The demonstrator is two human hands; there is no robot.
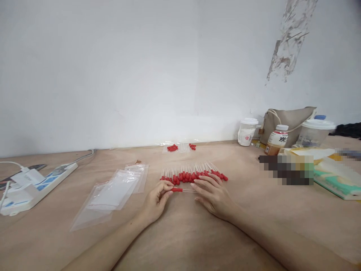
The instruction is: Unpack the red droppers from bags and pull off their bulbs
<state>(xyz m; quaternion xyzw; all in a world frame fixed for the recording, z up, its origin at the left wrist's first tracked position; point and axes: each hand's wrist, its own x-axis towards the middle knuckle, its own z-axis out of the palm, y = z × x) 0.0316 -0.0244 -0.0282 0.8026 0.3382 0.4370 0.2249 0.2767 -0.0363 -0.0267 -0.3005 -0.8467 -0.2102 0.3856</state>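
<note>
While a single red-ended piece [177, 190] was held level above or on the worktop [175, 237], both hands were observed close together at the near side of a row of similar pieces [184, 176]. The red end was pinched between thumb and fingers of the left hand [157, 201]. From it, thin pale strands [188, 191] were seen to run towards the right hand [216, 195], whose fingers were loosely spread, with the thumb set a little below the index finger. Whether the strands were gripped there or merely met by the fingertips could not be told.

The row was found laid with red ends nearest the person and pale ends towards the wall, the pieces being crowded and partly overlapped. Some of them were hidden by the right hand.

For sound handling, it was judged that the pinch should be confined to the red end, so that the strands would not be bent. Light, even contact at the free end was considered advisable, with the strands drawn straight and parallel rather than pulled. Clearance from the row was recommended, since neighbouring pieces could be dragged by the right fingers.

Flat clear bags [113, 192] were noted left of the hands, and small bags with red pieces [172, 148] were recorded by the wall. A white power strip [53, 188] was located further left.
</note>
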